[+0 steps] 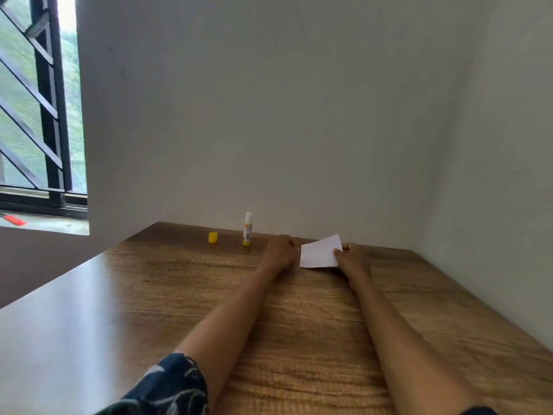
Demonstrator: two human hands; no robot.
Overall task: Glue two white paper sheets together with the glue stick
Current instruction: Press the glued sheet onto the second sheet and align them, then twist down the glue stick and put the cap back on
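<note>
Your right hand [350, 259] pinches the paper [320, 251] at its right edge, on the counter [149, 295]; your left hand [279, 251] lies curled beside it (grip unclear). A skewed press could set the sheets crooked. The uncapped glue [247, 229] may dry out.

One glue stick [248, 229], one yellow cap [212, 237], one visible white paper [320, 251], two hands, left [279, 251], right [353, 258], one desk [149, 295]

Wooden table [179, 295]: yellow cap [212, 237], glue stick [247, 229], paper [320, 252]
</note>
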